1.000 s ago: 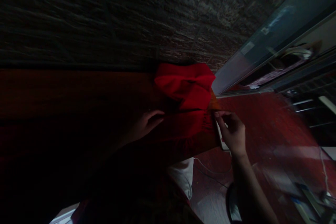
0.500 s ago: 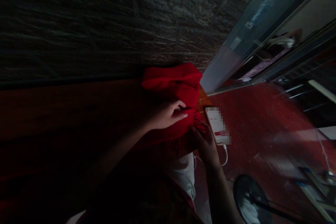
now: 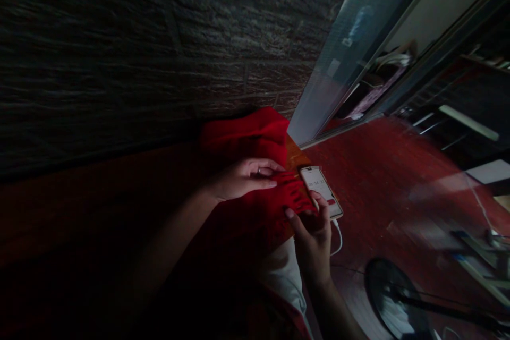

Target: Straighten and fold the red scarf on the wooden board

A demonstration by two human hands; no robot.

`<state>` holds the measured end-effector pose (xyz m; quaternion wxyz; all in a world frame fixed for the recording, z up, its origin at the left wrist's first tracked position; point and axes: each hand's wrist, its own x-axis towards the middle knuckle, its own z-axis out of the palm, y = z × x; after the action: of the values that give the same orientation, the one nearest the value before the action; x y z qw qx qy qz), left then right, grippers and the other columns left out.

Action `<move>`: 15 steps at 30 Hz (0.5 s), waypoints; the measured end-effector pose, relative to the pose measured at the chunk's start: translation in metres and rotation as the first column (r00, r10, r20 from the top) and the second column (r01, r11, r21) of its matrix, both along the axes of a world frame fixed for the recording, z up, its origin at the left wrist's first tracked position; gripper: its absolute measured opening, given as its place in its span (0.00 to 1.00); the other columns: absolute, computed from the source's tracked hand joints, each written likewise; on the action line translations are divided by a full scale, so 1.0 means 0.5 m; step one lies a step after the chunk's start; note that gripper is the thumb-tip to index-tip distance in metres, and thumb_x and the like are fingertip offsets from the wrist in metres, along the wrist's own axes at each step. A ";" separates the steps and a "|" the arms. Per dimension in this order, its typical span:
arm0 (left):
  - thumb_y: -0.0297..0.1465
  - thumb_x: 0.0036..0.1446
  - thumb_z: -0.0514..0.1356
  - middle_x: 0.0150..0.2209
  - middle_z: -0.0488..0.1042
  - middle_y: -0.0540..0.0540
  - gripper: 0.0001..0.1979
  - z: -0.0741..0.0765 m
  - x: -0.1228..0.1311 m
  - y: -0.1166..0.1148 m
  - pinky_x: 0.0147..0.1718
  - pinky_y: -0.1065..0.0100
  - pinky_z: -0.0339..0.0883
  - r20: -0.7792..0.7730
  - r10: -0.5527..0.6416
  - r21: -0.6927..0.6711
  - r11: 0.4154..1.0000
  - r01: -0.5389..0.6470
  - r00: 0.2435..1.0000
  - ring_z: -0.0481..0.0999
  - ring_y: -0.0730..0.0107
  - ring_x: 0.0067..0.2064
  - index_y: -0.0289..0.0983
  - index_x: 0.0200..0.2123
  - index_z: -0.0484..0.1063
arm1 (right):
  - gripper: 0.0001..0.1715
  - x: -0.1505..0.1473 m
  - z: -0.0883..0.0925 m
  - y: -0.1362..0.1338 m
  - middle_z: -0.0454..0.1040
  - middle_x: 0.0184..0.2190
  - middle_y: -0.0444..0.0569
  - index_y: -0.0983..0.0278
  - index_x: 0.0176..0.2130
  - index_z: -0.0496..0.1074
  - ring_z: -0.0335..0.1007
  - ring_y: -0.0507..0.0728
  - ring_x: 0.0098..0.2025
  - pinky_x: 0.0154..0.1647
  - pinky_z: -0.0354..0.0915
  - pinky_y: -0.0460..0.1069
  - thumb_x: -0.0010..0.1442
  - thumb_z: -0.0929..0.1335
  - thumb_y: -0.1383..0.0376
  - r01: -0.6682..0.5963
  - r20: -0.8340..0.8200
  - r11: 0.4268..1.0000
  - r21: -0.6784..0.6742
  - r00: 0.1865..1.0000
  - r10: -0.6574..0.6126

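Note:
A red scarf (image 3: 249, 138) with a fringe (image 3: 292, 191) lies folded at the end of a wooden bench or table (image 3: 297, 158). Across its upper layer rests my left hand (image 3: 241, 178), fingers stretched out and thumb apart, a ring on one finger. At the fringed end is my right hand (image 3: 314, 236), its thumb and forefinger spread near the strands. The other fingers of that hand are partly in shadow. A phone (image 3: 323, 187) showing a timer lies just beyond my right fingertips, partly covered by them.
A white cable (image 3: 338, 236) runs from the phone. Behind the scarf rises a dark stone-textured wall (image 3: 159, 64), with a pale door frame (image 3: 319, 85) to its right. A round black stand base (image 3: 382, 287) is on the red floor (image 3: 370, 170).
The view has shifted, so the scarf and phone appear further left. My right thumb and forefinger have spread apart, and the fringe strands lie more separated. My left hand stays on the scarf.

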<state>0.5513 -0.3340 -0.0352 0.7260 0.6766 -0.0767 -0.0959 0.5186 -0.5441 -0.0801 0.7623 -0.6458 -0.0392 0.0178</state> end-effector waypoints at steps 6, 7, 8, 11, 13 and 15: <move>0.26 0.56 0.65 0.46 0.80 0.42 0.16 0.015 -0.007 -0.006 0.51 0.63 0.70 0.038 -0.047 0.063 0.997 0.044 0.998 0.79 0.66 0.48 0.33 0.49 0.73 | 0.35 0.008 -0.006 0.019 0.77 0.43 0.47 0.59 0.58 0.63 0.75 0.54 0.41 0.46 0.71 0.49 0.55 0.76 0.62 -0.082 -0.042 0.996 0.035 0.996 0.083; 0.27 0.56 0.65 0.46 0.80 0.42 0.16 0.017 -0.010 -0.007 0.52 0.63 0.70 0.056 -0.034 0.096 0.995 0.028 0.998 0.79 0.66 0.48 0.33 0.49 0.73 | 0.33 0.009 -0.008 0.020 0.77 0.43 0.47 0.59 0.56 0.64 0.75 0.53 0.41 0.45 0.71 0.49 0.55 0.76 0.62 -0.076 -0.031 0.996 0.042 0.997 0.077; 0.27 0.56 0.65 0.46 0.80 0.42 0.16 0.019 -0.012 -0.009 0.52 0.63 0.70 0.073 -0.012 0.135 0.991 0.002 0.997 0.79 0.65 0.49 0.33 0.48 0.73 | 0.31 0.010 -0.009 0.021 0.76 0.42 0.46 0.59 0.55 0.65 0.74 0.52 0.40 0.45 0.71 0.48 0.55 0.76 0.63 -0.066 -0.019 0.997 0.043 0.998 0.067; 0.30 0.53 0.68 0.45 0.81 0.41 0.16 0.023 -0.017 -0.012 0.50 0.63 0.72 0.099 0.067 0.233 0.968 -0.089 0.993 0.80 0.64 0.47 0.33 0.45 0.76 | 0.29 0.011 -0.014 0.020 0.74 0.41 0.44 0.59 0.52 0.67 0.72 0.50 0.36 0.41 0.70 0.46 0.53 0.77 0.63 -0.016 0.008 1.000 0.018 1.000 0.016; 0.31 0.52 0.69 0.43 0.82 0.41 0.14 0.024 -0.018 -0.015 0.49 0.63 0.73 0.107 0.094 0.251 0.961 -0.119 0.990 0.81 0.63 0.45 0.32 0.42 0.77 | 0.28 0.011 -0.017 0.018 0.73 0.41 0.44 0.60 0.49 0.68 0.71 0.49 0.36 0.40 0.69 0.45 0.51 0.77 0.63 0.014 0.014 1.000 0.001 1.000 -0.014; 0.31 0.53 0.68 0.42 0.82 0.41 0.13 0.024 -0.018 -0.017 0.49 0.64 0.74 0.128 0.099 0.241 0.962 -0.127 0.987 0.81 0.64 0.43 0.32 0.41 0.78 | 0.26 0.011 -0.022 0.017 0.72 0.41 0.44 0.61 0.47 0.68 0.70 0.50 0.37 0.41 0.69 0.46 0.51 0.77 0.63 0.027 0.017 1.000 0.000 1.000 -0.027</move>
<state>0.5421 -0.3427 -0.0234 0.6343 0.7698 -0.0668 -0.0242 0.5242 -0.5354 -0.0910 0.7620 -0.6465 -0.0369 0.0021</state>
